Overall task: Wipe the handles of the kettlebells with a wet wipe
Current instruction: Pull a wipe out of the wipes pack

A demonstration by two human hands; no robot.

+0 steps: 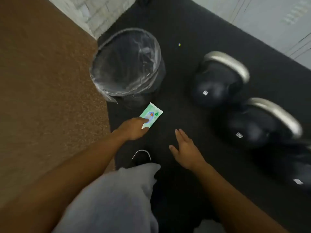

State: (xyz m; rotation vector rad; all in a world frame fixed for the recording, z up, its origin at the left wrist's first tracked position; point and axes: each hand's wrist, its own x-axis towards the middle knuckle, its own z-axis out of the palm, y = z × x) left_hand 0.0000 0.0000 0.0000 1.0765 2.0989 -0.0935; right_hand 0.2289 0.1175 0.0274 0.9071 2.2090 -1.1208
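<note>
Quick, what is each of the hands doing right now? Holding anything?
Left hand: open, fingers stretched onto the green wet wipe pack on the floor, not gripping it.
Right hand: open, fingers spread, holding nothing.

Dim, soft-focus wide-angle view; motion blur smears edges, glare on bin liner [127,64]

A bin [127,64] with a clear bag stands on the black mat [185,27]; brown carpet [42,81] lies beside; a shoe [141,157] is near.
</note>
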